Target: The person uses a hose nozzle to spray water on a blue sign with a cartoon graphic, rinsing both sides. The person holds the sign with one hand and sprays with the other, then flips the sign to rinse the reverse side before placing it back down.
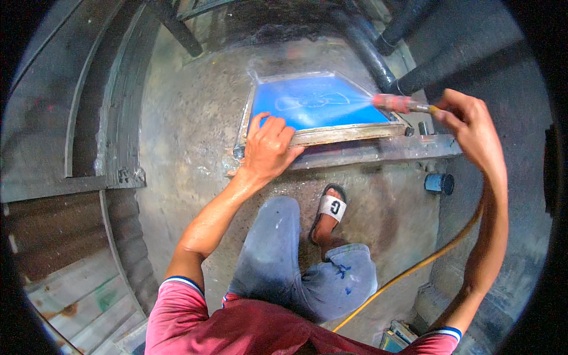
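Observation:
A screen-printing frame (349,134) with blue mesh leans tilted against the wall, its near wooden edge toward me. Pale outlines of a design show in the middle of the blue. My left hand (269,147) is closed over the frame's near left edge, fingers curled onto the blue side. In my right hand (471,123), at the right, is a spray nozzle (403,104) with a red tip. A fan of water goes from it leftward across the mesh. A yellow hose (414,264) runs down beside my right forearm; where it joins the nozzle is partly hidden by my fingers.
Below the frame runs a grey ledge (367,154). A small blue can (436,183) is by the right wall. Dark pipes (370,53) slope behind the frame. Corrugated sheeting (56,242) stands at the left. My sandalled foot (329,213) rests on the wet concrete.

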`<action>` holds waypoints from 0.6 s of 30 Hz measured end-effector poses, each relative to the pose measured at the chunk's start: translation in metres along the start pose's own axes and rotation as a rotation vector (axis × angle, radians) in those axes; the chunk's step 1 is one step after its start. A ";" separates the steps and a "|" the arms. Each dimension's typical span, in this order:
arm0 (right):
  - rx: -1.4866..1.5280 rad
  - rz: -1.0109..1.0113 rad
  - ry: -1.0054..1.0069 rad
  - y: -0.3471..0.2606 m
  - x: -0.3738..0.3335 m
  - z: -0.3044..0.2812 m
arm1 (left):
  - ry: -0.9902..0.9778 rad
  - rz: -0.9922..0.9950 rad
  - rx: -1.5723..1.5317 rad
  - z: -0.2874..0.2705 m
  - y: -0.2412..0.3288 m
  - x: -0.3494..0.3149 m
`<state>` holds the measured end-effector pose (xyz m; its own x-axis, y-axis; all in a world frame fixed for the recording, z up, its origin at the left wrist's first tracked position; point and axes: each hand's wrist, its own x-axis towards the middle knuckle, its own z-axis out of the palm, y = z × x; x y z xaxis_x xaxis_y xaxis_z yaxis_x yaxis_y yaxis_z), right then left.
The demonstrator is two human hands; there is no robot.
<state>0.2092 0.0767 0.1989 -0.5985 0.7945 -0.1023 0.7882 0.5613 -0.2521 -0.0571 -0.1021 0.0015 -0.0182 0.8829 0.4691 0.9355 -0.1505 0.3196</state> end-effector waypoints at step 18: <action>-0.375 0.304 0.168 0.105 0.058 -0.025 | -0.473 -0.138 0.222 -0.007 -0.006 0.077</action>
<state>0.2606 0.1872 0.1908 -0.3269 0.9439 0.0466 0.9388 0.3186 0.1310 -0.0664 -0.0365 0.0416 -0.0332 0.9994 -0.0036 0.9886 0.0333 0.1467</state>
